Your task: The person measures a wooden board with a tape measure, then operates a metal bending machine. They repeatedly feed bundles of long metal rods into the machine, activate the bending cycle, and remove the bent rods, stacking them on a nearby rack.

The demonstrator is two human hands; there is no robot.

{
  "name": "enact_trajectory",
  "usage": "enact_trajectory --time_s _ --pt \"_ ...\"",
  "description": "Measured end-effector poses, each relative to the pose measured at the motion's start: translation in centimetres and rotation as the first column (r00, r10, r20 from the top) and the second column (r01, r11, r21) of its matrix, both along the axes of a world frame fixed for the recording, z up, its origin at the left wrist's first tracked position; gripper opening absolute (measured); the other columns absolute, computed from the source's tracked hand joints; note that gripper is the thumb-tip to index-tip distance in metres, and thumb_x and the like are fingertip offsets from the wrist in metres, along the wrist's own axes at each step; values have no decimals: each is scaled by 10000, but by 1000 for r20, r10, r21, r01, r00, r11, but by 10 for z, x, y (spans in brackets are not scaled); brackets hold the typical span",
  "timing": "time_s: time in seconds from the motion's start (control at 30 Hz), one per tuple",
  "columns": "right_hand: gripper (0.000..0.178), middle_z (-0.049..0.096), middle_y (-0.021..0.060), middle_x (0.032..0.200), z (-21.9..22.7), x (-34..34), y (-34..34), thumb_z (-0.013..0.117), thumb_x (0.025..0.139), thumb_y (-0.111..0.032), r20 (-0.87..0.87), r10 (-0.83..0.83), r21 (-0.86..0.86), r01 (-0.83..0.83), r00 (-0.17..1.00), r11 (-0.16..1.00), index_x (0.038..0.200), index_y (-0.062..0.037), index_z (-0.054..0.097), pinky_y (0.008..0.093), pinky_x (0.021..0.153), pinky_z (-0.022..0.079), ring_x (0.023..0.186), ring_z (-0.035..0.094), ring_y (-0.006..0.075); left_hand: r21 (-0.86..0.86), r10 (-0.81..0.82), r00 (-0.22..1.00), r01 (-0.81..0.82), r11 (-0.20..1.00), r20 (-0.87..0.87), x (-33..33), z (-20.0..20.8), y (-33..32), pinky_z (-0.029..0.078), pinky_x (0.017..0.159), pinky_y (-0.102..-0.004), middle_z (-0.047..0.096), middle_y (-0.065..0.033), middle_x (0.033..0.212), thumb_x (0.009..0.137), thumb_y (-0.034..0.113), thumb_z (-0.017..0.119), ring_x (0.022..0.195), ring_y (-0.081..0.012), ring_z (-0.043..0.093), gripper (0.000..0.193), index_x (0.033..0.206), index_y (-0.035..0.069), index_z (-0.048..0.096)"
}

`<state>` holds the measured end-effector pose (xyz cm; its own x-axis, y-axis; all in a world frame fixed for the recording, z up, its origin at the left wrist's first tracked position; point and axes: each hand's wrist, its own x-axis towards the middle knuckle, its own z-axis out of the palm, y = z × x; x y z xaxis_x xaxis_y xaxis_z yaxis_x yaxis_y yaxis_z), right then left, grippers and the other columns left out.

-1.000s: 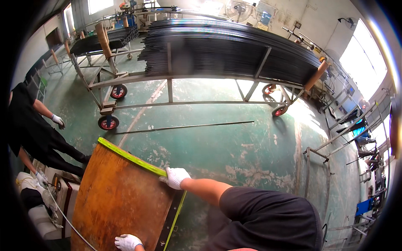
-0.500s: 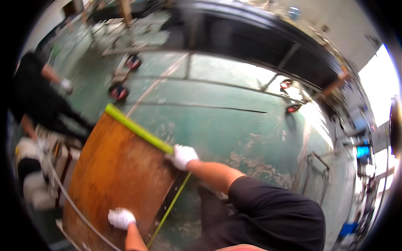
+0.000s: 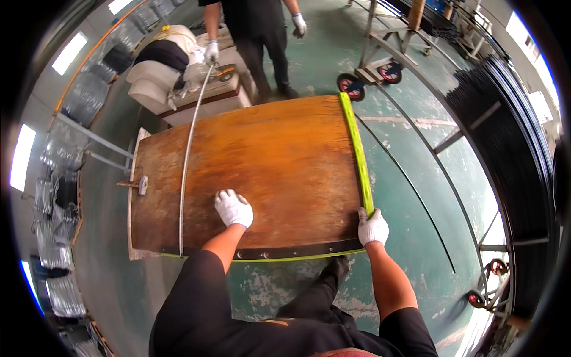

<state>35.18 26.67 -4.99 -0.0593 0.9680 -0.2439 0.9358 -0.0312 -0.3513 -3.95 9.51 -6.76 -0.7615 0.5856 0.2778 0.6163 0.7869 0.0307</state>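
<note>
A large rust-brown metal table top [image 3: 279, 160] fills the middle, with a yellow-green strip [image 3: 357, 149] along its right edge. My left hand [image 3: 233, 208], in a white glove, rests on the plate near its front edge and holds nothing. My right hand [image 3: 372, 226], also gloved, grips the front right corner at the end of the strip. A long thin metal rod [image 3: 188, 154] lies across the left part of the plate. Another person's gloved hand [image 3: 211, 52] holds its far end.
A small hammer [image 3: 134, 184] lies at the plate's left edge. The other person [image 3: 256, 24] stands at the far side beside white padded blocks [image 3: 172, 89]. A wheeled trolley [image 3: 357, 80] stands behind, a rack of black rods [image 3: 517, 149] runs along the right, and a thin rod [image 3: 416, 184] lies on the green floor.
The view has swung round, so the whole plate now lies in front of me. My left hand has moved up onto the plate. My right hand stays at the strip's corner.
</note>
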Motion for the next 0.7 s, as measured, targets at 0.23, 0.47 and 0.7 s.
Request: enact_trajectory --time_s 0.23,0.47,0.7 --pt "605 738 255 1070 -2 -2 1 535 1026 -596 13 7 7 -7 1000 1000 1186 -18 611 538 876 550 994 703 470 10 -12 1000 13 1000 -18 -2 -4 -2 442 1075 -535 599 -240 1211 921 199 606 1284 -426 528 282 1072 -36 643" --pt "592 733 267 1082 -4 -2 2 526 1033 -586 18 9 -2 -9 1000 1000 1181 -18 608 544 879 547 1001 698 481 -7 1 1000 -1 1000 -14 -1 -1 0 440 1083 -532 601 -238 1221 920 194 607 1290 -420 524 285 1082 -36 651" --pt "585 731 276 1071 0 -4 0 532 1034 -578 3 10 -7 -10 1000 1000 1169 -14 607 546 875 548 995 697 485 -3 3 1000 -3 1000 -19 -1 -1 -1 436 1089 -529 605 -234 1223 916 190 608 1294 -413 524 282 1087 -29 651"
